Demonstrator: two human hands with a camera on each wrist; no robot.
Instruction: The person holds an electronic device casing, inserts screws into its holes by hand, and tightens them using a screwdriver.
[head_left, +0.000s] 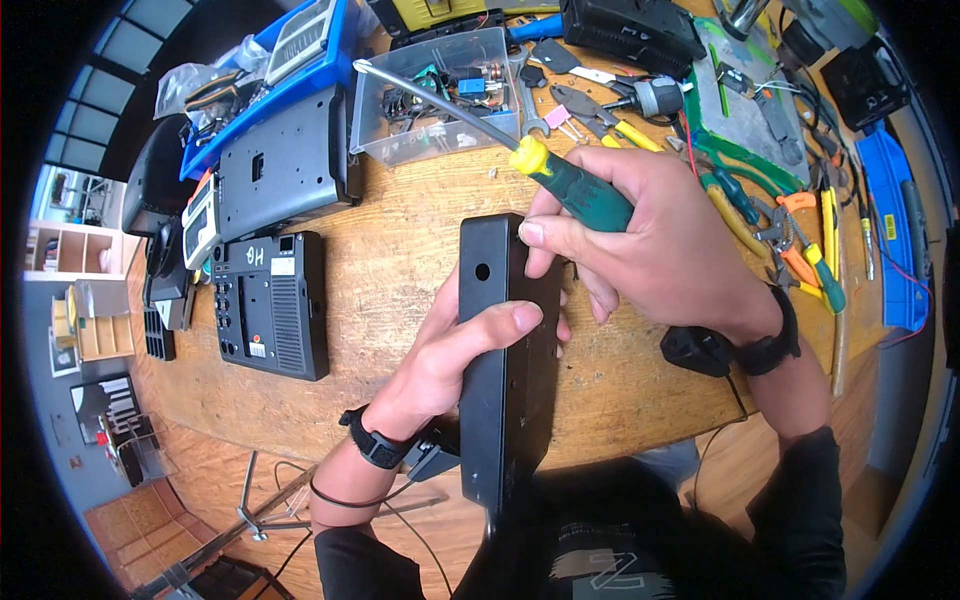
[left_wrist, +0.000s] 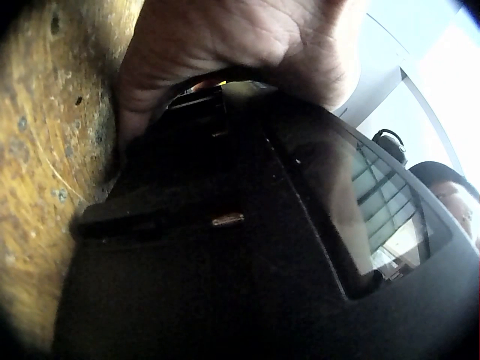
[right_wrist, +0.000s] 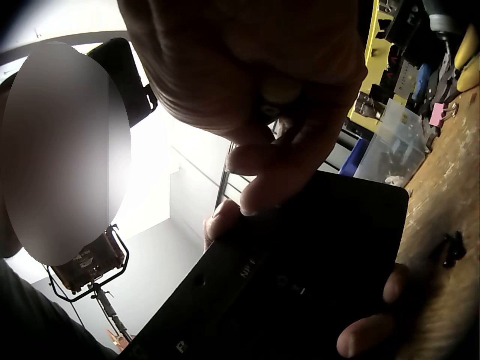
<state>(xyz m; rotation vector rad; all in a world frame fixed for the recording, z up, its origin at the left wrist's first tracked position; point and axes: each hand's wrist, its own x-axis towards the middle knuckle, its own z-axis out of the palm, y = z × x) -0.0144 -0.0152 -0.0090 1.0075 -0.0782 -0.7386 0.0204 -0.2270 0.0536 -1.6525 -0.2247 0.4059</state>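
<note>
My left hand (head_left: 435, 355) grips a flat black plastic device (head_left: 485, 380) standing on its narrow edge, thumb across the near side and fingers round the far side. A round hole shows near the device's upper end. Its face has a glossy window (left_wrist: 375, 217) in the left wrist view. My right hand (head_left: 680, 230) holds a screwdriver (head_left: 585, 195) by its green and yellow handle, the shaft pointing up and left, away from the device. The right thumb and a fingertip are right at the device's upper corner. In the right wrist view the device's other face (right_wrist: 322, 247) is dark, with small markings.
A black keypad unit (head_left: 270, 305) and a black housing (head_left: 285, 165) lie to the left. Behind are a blue tray (head_left: 215, 140) and a clear bin (head_left: 375, 145) of circuit parts. Several pliers and other hand tools lie at the right, near a green mat (head_left: 745, 155).
</note>
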